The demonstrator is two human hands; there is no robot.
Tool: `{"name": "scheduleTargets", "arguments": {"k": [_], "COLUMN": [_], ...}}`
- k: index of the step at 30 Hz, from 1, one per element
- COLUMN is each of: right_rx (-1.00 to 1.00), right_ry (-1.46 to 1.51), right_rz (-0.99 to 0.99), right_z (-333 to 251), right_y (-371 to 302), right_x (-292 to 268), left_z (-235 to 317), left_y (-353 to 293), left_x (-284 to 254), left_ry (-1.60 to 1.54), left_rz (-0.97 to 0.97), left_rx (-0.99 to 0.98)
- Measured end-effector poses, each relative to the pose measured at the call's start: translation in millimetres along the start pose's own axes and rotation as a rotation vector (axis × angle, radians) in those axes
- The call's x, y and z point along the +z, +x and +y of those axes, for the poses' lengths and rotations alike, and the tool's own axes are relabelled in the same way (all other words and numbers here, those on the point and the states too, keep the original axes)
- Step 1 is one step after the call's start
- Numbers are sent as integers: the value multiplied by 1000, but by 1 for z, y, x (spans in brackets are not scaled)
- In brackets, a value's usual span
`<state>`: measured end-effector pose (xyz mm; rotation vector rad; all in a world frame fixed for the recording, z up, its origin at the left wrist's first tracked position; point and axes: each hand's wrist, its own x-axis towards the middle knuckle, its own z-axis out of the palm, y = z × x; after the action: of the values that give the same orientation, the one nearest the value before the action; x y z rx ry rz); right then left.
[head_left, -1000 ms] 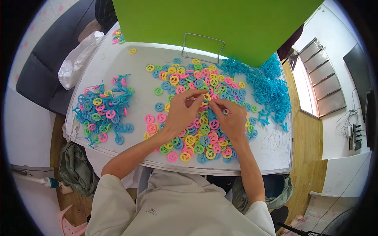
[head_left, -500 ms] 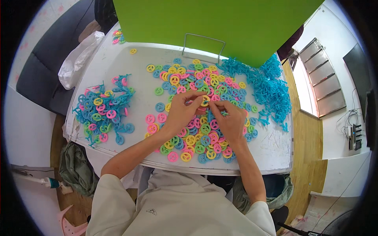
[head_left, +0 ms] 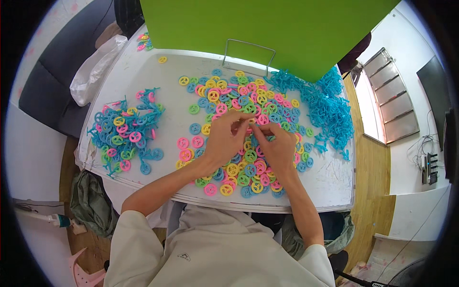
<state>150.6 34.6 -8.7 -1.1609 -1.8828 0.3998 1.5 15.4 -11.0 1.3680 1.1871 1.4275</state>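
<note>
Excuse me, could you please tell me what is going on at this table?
A person's left hand holds a small yellow wheel at its fingertips, and the right hand is brought up against it; whatever the right fingers grip is mostly hidden. Below them, loose coloured wheels spread over the white table. Bare blue pieces are heaped on the right, and a mixed pile of blue pieces and wheels lies on the left.
</note>
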Motion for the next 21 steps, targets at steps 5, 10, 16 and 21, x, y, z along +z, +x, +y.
{"name": "scheduleTargets", "arguments": {"k": [5,10,16,21], "right_rx": [57,25,495,335], "right_ry": [16,-49,328,538], "right_rz": [29,27,-84,-165], "right_z": [-11,-9,-18,7], "right_y": [-1,-4,6,7], "right_x": [1,5,-3,-6], "left_z": [2,2,8,4], "left_y": [1,1,6,8], "left_x": [-3,-3,-8,-4], "left_ry": [-84,-162,-214,-305], "left_rz": [-9,-7,-1,-50], "left_rx": [-65,-86,-138,130]}}
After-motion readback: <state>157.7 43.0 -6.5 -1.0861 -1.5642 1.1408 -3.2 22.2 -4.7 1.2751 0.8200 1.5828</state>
